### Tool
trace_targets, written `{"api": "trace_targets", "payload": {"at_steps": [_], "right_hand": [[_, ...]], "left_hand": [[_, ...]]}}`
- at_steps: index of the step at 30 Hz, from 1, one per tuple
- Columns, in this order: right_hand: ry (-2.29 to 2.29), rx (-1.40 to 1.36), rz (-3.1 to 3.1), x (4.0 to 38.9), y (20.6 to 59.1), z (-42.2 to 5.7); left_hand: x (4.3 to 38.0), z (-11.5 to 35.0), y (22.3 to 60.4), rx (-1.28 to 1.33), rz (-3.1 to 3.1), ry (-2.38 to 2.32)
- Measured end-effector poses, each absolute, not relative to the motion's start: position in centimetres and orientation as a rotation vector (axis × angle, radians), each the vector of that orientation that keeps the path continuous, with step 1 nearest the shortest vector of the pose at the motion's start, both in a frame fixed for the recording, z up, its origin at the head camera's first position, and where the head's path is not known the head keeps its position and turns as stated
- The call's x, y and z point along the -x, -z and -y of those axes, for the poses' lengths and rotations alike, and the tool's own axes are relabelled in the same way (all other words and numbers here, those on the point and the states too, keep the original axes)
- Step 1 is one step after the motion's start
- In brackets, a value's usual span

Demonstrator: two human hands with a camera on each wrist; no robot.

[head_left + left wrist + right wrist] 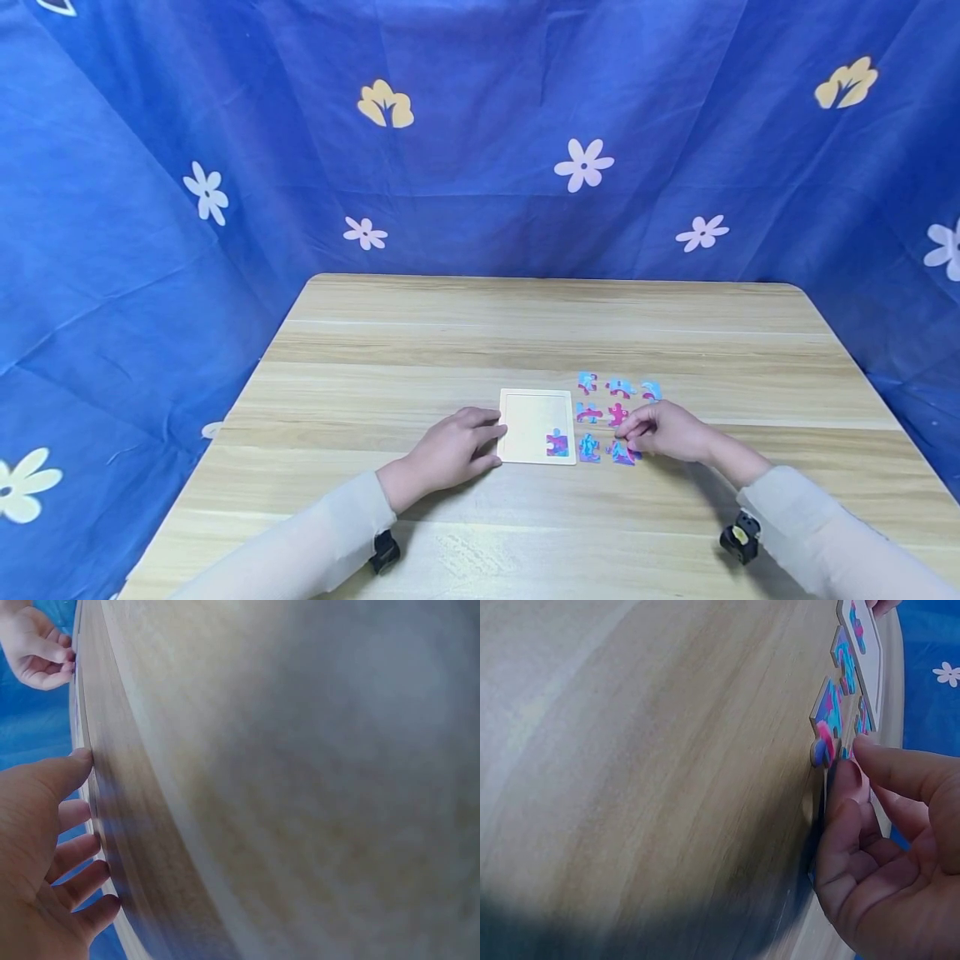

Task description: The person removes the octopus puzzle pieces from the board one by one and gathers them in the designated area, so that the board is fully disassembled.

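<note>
My left hand [450, 450] rests on the table with relaxed, spread fingers, their tips touching the left edge of a light wooden puzzle tray [525, 457]. One pink and blue jigsaw piece [557, 444] lies in the tray's lower right corner. To the right of the tray, my right hand [663, 432] bends its fingers down among loose jigsaw pieces and pinches one between thumb and forefinger, mostly hidden by the fingers. Just beside those fingertips lie a blue and purple piece [621, 453] and a pink piece [617, 413].
More loose pieces lie in rows: a left one [589, 448] near the tray, another [588, 412] above it, and several along the back, including a corner piece [651, 390]. Behind the wooden table [555, 333] hangs a blue flowered cloth [480, 183].
</note>
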State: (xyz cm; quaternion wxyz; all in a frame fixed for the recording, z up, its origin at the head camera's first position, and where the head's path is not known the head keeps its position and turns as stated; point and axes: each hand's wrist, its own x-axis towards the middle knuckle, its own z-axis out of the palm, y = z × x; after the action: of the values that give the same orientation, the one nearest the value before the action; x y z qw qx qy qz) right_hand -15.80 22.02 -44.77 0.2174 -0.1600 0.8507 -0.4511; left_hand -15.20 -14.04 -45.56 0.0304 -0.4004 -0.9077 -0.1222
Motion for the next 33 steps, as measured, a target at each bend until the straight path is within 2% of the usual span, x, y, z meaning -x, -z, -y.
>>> {"api": "trace_targets", "payload": {"at_steps": [17,33], "right_hand": [[1.416,0.510,-2.355,16.0,45.3,-18.2],[1.294,0.574,-2.457,16.4,45.2,-14.6]], "left_hand": [[15.2,14.0,45.7,1.232,2.777,0.379],[15.2,14.0,45.8,1.252,2.730,0.383]]}}
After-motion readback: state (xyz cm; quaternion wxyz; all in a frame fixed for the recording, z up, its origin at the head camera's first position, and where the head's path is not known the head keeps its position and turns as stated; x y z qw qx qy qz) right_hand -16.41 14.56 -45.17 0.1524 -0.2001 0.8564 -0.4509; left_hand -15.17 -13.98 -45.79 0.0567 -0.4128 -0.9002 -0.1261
